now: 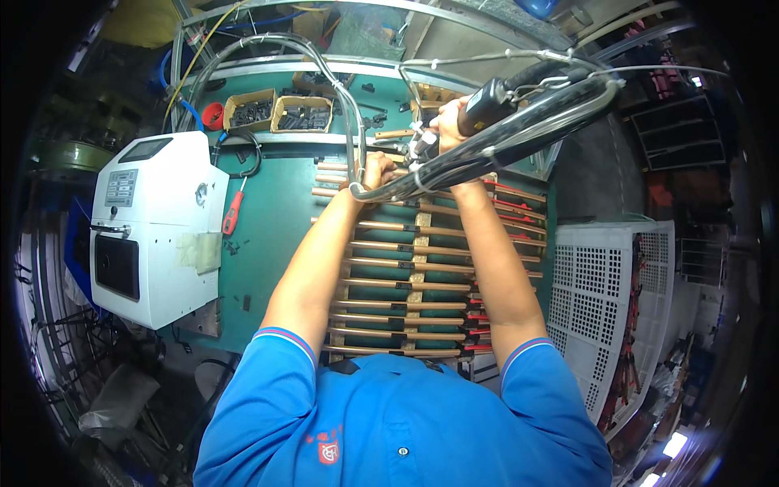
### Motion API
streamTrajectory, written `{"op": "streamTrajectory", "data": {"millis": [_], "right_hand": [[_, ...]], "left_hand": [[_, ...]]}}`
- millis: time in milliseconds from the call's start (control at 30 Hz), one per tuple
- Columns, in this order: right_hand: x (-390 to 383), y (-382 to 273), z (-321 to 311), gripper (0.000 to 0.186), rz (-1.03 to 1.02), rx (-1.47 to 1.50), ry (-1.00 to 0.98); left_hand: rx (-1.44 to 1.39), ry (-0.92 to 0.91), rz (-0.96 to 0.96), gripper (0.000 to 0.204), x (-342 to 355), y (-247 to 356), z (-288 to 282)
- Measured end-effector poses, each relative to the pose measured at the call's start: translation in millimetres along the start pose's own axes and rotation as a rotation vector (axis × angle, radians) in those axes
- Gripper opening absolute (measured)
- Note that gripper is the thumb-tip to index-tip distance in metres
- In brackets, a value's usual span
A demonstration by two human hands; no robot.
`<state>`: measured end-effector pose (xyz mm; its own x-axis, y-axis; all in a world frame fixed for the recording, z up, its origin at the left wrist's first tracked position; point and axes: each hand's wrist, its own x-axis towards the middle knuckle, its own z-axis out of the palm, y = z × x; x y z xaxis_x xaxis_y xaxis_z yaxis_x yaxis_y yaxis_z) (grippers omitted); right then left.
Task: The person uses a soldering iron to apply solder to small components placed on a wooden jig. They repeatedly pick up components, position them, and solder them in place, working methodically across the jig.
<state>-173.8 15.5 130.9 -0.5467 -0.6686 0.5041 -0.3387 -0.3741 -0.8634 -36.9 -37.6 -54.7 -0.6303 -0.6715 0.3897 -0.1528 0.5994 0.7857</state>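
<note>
Several copper-coloured rods (381,266) lie side by side across the green bench, with small black pieces along them and red and black parts at their right ends. My left hand (377,169) is closed at the far rods, its fingers curled down; what they pinch is partly hidden behind cables. Beyond and to the right, my right hand (449,126) is wrapped around a black power screwdriver (487,107). Silver fittings (423,141) sit between the two hands. A thick bundle of dark hoses (503,146) passes over my right wrist and hides part of the work.
A white machine (154,227) stands at the left, beside a red-handled screwdriver (234,213). Boxes of black parts (302,114) and a red cup (213,116) stand at the back. A white perforated crate (592,284) is at the right. Looped cables (345,101) hang overhead.
</note>
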Motion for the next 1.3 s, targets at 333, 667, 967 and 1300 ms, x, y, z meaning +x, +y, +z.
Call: {"op": "streamTrajectory", "data": {"millis": [333, 667, 967, 1300], "right_hand": [[-34.2, 33.7, 11.0, 0.018, -0.045, -0.046, 0.034], [-23.2, 7.9, 6.5, 0.027, -0.148, 0.015, -0.051], [-3.0, -16.1, 2.7, 0.017, -0.017, 0.123, -0.130], [-26.4, -2.6, -9.7, 0.018, -0.279, -0.255, -0.096]], "left_hand": [[-0.436, 0.119, -0.157, 0.016, -17.1, -18.9, 12.9], [0.022, -0.208, -0.230, 0.025, -4.1, 32.4, -24.2], [-0.171, -0.132, -0.214, 0.036, -11.4, -19.4, -4.4], [-0.116, -0.075, -0.273, 0.017, -7.8, 42.3, -21.6]]}}
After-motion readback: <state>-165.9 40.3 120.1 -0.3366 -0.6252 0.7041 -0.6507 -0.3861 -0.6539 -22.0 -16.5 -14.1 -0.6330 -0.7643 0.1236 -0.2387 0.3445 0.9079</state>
